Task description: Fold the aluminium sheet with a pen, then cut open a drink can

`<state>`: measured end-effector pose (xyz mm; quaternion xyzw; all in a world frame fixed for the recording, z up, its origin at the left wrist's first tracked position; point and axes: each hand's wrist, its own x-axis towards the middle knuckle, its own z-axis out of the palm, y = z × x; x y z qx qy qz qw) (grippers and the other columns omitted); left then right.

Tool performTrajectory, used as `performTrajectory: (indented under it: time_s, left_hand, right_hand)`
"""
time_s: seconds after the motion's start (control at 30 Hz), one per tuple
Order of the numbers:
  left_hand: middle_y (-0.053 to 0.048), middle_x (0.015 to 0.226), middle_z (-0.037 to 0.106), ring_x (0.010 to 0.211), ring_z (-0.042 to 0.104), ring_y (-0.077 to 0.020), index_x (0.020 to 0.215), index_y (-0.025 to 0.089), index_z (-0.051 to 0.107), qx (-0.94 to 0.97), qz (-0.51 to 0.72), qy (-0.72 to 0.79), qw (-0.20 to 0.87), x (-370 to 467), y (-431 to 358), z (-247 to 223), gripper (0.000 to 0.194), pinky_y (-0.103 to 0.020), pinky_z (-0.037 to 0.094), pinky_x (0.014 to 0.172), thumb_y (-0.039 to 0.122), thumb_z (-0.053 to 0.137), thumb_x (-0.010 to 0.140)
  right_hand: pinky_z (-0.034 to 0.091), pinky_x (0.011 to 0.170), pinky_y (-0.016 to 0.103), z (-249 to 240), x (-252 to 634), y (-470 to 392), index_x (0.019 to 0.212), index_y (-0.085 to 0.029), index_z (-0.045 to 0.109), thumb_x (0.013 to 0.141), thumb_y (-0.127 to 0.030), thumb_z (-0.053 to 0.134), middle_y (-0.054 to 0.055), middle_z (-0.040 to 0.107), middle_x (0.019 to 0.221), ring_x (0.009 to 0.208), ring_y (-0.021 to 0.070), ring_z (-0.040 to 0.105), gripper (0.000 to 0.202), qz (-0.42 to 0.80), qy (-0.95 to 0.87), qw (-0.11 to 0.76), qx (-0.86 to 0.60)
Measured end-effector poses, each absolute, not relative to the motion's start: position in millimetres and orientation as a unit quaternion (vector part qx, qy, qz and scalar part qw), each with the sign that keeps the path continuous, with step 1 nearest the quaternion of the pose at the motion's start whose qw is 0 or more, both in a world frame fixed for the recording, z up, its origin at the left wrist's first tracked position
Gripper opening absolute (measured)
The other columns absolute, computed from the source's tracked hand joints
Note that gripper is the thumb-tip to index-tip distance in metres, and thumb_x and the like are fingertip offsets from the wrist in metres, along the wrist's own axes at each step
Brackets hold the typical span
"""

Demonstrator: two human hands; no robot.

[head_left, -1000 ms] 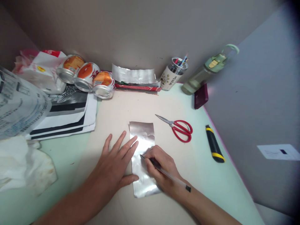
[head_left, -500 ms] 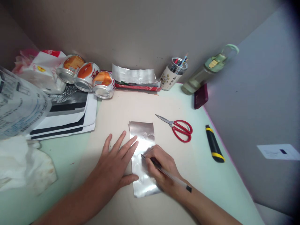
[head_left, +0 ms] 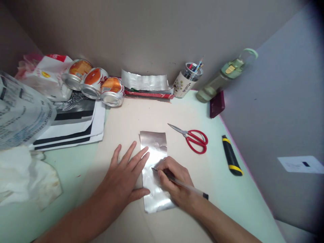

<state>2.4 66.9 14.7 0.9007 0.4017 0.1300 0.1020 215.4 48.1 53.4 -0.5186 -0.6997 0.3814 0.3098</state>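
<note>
A strip of thin silvery metal sheet (head_left: 153, 140) lies lengthwise on a pale beige board (head_left: 141, 116). My left hand (head_left: 128, 173) is spread flat over its left side, with two fingertips and the thumb tip resting on the metal. In my right hand (head_left: 174, 177) I grip a pen (head_left: 188, 186) with a clear barrel and dark end. Its tip meets the middle of the strip, while the side of that hand rests along the strip's right edge. Red-handled scissors (head_left: 188, 135) lie to the upper right, their blades pointing up and left.
A black-and-yellow utility knife (head_left: 231, 157) lies at the right, by the table edge. Along the back stand a pen holder (head_left: 184, 82), a green bottle (head_left: 217, 79), more metal sheets (head_left: 145, 82) and three cans (head_left: 112, 91). Papers (head_left: 97, 128) and plastic bags (head_left: 22, 111) occupy the left.
The pen's tip has shifted very slightly left and down, and its back end has swung a little to the right. My left hand and the metal strip have stayed put.
</note>
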Motion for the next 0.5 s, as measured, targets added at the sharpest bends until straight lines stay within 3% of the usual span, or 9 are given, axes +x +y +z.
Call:
performTrajectory:
  time_s: [0.5]
  left_hand:
    - [-0.01, 0.156, 0.043, 0.15, 0.02, -0.0341, 0.148, 0.016, 0.041, 0.899, 0.127, 0.404, 0.11, 2.2, 66.9, 14.7, 0.08, -0.058, -0.001, 0.118, 0.071, 0.047, 0.09]
  right_hand:
    - [0.038, 0.062, 0.025, 58.1, 216.5, 49.9, 0.081, -0.02, 0.058, 0.092, -0.019, 0.053, -0.001, 0.055, 0.077, 0.069, 0.013, 0.049, 0.012, 0.431, -0.682, 0.297, -0.51]
